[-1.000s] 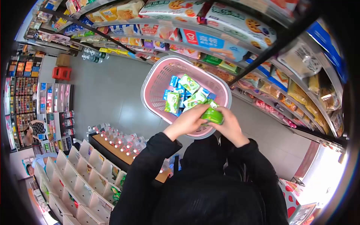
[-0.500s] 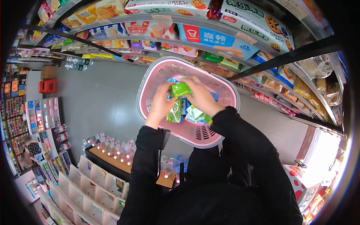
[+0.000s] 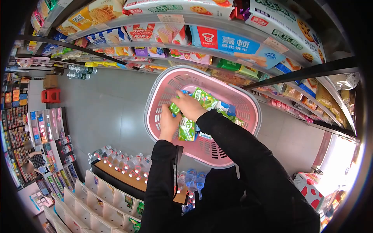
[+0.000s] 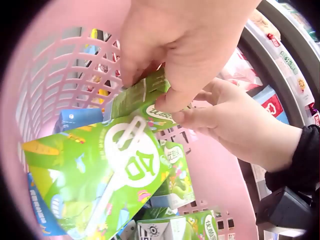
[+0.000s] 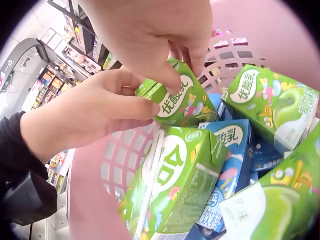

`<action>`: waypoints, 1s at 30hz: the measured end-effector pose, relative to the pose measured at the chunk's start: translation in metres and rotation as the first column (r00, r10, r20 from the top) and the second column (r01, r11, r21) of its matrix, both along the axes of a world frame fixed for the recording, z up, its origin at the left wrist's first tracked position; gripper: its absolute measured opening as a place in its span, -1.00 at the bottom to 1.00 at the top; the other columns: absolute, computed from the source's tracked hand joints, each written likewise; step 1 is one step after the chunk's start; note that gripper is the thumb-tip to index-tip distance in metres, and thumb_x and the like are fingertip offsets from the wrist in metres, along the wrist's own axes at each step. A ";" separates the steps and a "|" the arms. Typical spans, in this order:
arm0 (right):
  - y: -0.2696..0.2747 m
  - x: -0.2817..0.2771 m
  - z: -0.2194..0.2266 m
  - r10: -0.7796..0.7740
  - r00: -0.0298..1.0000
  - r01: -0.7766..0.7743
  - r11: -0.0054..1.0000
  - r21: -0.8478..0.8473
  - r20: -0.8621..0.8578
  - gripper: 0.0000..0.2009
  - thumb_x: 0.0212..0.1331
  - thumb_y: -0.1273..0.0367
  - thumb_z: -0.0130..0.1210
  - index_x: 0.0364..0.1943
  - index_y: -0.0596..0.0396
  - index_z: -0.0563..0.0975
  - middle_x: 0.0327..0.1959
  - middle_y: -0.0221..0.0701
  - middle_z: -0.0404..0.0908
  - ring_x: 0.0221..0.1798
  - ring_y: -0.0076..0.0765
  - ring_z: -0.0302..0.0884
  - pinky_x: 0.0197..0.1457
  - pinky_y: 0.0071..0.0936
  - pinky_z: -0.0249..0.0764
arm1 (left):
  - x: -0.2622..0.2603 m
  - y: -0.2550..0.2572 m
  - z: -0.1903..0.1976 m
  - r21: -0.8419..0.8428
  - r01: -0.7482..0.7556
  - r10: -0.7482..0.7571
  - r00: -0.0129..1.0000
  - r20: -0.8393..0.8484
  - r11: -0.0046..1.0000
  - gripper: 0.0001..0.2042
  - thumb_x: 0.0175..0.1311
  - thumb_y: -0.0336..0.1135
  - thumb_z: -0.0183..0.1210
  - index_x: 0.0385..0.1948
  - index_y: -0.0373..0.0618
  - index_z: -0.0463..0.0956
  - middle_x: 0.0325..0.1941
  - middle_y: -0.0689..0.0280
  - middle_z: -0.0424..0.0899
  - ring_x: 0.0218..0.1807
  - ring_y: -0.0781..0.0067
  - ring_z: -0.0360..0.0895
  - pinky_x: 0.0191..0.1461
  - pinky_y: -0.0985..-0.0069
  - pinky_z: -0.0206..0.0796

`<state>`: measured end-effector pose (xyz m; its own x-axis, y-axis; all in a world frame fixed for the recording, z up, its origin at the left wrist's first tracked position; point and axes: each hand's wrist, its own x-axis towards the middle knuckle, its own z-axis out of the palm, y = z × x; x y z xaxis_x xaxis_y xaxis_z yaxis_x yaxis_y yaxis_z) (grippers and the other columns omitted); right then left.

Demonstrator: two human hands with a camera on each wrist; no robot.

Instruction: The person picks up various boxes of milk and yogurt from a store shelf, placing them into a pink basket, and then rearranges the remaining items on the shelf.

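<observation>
In the head view a pink basket [image 3: 248,112] with a grey rim holds green and blue drink cartons. At its left end both hands pinch one green carton [image 3: 174,109]. The left hand [image 3: 168,123] has it from the near side, the right hand [image 3: 189,105] from above. In the right wrist view the held carton [image 5: 182,102] is tilted, with the left hand's [image 5: 85,110] fingertips on its side and the right hand's [image 5: 155,40] thumb and fingers round its top. Below it lies a green carton [image 5: 172,182] with a straw; a blue carton [image 5: 232,160] is beside that.
Shelves [image 3: 229,50] of packaged biscuits run along the far side, close to the basket. Water bottles [image 3: 128,163] stand on a low stand at the lower left, with a white compartment rack [image 3: 93,198] near it. A red stool [image 3: 50,95] and another person are farther left.
Both hands have moved left within the basket, from its near right side, and now hold a green carton at the left end. The basket appears lower and further right in view.
</observation>
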<state>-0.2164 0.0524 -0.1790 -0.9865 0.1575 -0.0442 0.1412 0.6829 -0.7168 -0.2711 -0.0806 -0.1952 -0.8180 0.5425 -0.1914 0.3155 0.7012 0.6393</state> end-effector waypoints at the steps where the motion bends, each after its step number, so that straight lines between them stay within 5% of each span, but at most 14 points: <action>1: -0.005 0.002 -0.003 -0.025 0.999 0.026 0.999 0.034 -0.035 -0.73 0.00 0.45 -0.02 -0.14 0.07 0.45 -0.08 -0.16 0.34 -0.05 -0.04 0.43 -0.07 -0.20 0.45 | 0.003 0.000 0.001 0.008 -0.043 0.042 0.996 0.076 0.999 -0.54 -0.15 -0.43 0.27 -0.16 -0.31 0.29 -0.23 -0.05 0.50 -0.14 -0.06 0.48 -0.12 0.24 0.32; 8: 0.001 0.030 0.006 0.000 0.999 0.002 0.998 0.059 -0.035 -0.56 0.04 0.46 -0.05 0.10 0.02 0.35 0.25 -0.05 0.17 0.15 0.05 0.33 0.14 -0.22 0.34 | -0.005 -0.001 0.006 -0.036 0.025 -0.022 0.996 0.087 0.999 -0.46 -0.17 -0.38 0.31 -0.09 -0.31 0.27 -0.15 -0.07 0.50 -0.05 -0.08 0.46 -0.04 0.24 0.32; 13: 0.015 0.103 0.041 -0.025 0.999 0.027 0.998 0.048 -0.047 -0.53 0.04 0.56 -0.12 0.13 0.03 0.32 0.21 -0.03 0.22 0.10 0.07 0.37 0.12 -0.22 0.35 | -0.009 -0.004 0.013 -0.060 0.196 -0.187 0.974 0.128 0.979 -0.20 -0.19 -0.37 0.33 0.17 -0.34 0.07 0.11 -0.15 0.34 0.17 -0.09 0.30 0.19 0.26 0.19; 14: 0.019 0.119 0.054 -0.015 1.000 0.015 0.999 0.052 -0.001 -0.50 0.01 0.60 -0.14 0.14 0.02 0.31 0.19 -0.02 0.24 0.08 0.08 0.38 0.08 -0.22 0.38 | -0.008 -0.007 0.011 -0.089 0.237 -0.235 0.971 0.033 0.967 -0.16 -0.20 -0.37 0.34 0.20 -0.34 0.04 0.10 -0.15 0.34 0.16 -0.11 0.31 0.19 0.23 0.19; 17: 0.022 0.172 0.069 -0.023 0.999 0.024 0.999 0.039 -0.024 -0.45 -0.05 0.62 -0.08 0.16 0.02 0.30 0.08 -0.02 0.32 0.01 0.11 0.40 0.04 -0.20 0.39 | 0.011 0.006 0.061 -0.180 0.230 -0.232 0.973 0.006 0.957 -0.30 -0.14 -0.30 0.30 0.10 -0.28 0.15 0.02 -0.13 0.38 0.10 -0.16 0.31 0.10 0.14 0.22; 18: 0.027 0.189 0.084 0.000 0.999 0.000 1.000 0.005 0.040 -0.44 -0.05 0.61 -0.07 0.17 0.06 0.28 0.00 -0.04 0.36 -0.01 0.09 0.41 0.05 -0.21 0.37 | 0.019 0.016 0.093 -0.123 0.351 -0.352 0.936 0.019 0.928 -0.34 -0.10 -0.28 0.27 0.09 -0.26 0.18 0.02 -0.10 0.39 0.08 -0.14 0.34 0.10 0.16 0.23; 19: 0.035 0.207 0.098 0.040 0.997 -0.034 0.995 -0.098 0.064 -0.54 0.08 0.54 -0.12 0.16 0.07 0.28 0.07 -0.07 0.33 0.12 0.10 0.31 0.19 -0.22 0.28 | 0.025 0.026 0.110 -0.086 0.518 -0.521 0.853 -0.018 0.851 -0.37 -0.03 -0.26 0.23 0.12 -0.27 0.19 0.02 -0.07 0.41 0.07 -0.11 0.35 0.12 0.19 0.22; 21: 0.060 0.248 0.158 0.046 0.994 -0.040 0.997 -0.069 0.094 -0.53 0.04 0.51 -0.03 0.13 0.11 0.27 0.10 -0.12 0.33 0.14 0.04 0.31 0.14 -0.22 0.31 | 0.056 0.069 0.195 -0.028 0.781 -0.779 0.625 0.049 0.624 -0.41 0.07 -0.19 0.18 0.12 -0.29 0.24 0.05 -0.07 0.43 0.12 -0.01 0.35 0.15 0.29 0.21; 23: 0.089 0.284 0.201 0.024 0.998 -0.030 0.995 -0.097 -0.060 -0.53 0.03 0.51 -0.02 0.12 0.13 0.27 0.10 -0.13 0.32 0.14 0.01 0.30 0.15 -0.22 0.31 | 0.084 0.113 0.261 -0.023 0.941 -0.940 0.338 0.041 0.337 -0.48 0.09 -0.18 0.20 0.07 -0.23 0.31 -0.02 -0.04 0.48 0.06 0.03 0.42 0.07 0.31 0.27; 25: 0.126 0.323 0.263 -0.003 0.991 -0.001 1.000 -0.024 -0.131 -0.54 0.04 0.50 -0.02 0.11 0.12 0.28 0.09 -0.15 0.34 0.14 -0.01 0.31 0.15 -0.23 0.32 | 0.123 0.154 0.344 -0.098 0.974 -0.975 0.212 0.060 0.206 -0.53 0.11 -0.13 0.18 0.01 -0.21 0.36 -0.04 0.02 0.50 0.00 0.07 0.46 0.00 0.34 0.32; 28: 0.175 0.375 0.363 -0.100 0.930 0.197 0.948 0.250 -0.353 -0.67 0.00 0.54 -0.10 -0.07 0.21 0.38 -0.15 -0.13 0.45 -0.10 0.01 0.45 -0.06 -0.25 0.42 | 0.177 0.205 0.432 -0.191 0.981 -0.978 -0.016 -0.208 0.025 -0.58 0.12 -0.10 0.17 -0.07 -0.17 0.41 -0.10 0.09 0.53 -0.08 0.09 0.49 -0.07 0.34 0.35; 30: 0.207 0.408 0.431 -0.101 0.878 0.375 0.752 0.541 -0.468 -0.68 -0.03 0.56 -0.07 -0.11 0.17 0.43 -0.18 -0.16 0.51 -0.10 -0.06 0.49 -0.04 -0.26 0.43 | 0.217 0.241 0.483 -0.089 0.994 -0.946 -0.090 -0.311 -0.066 -0.62 0.11 -0.17 0.17 -0.09 -0.17 0.42 -0.16 0.13 0.55 -0.10 0.12 0.51 -0.08 0.32 0.37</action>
<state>0.1919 0.2595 0.2518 -0.8199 0.2470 0.5165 0.1669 0.9661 -0.1970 -0.0539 0.1604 0.2877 0.6008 0.7991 0.0246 0.7093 -0.5470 0.4446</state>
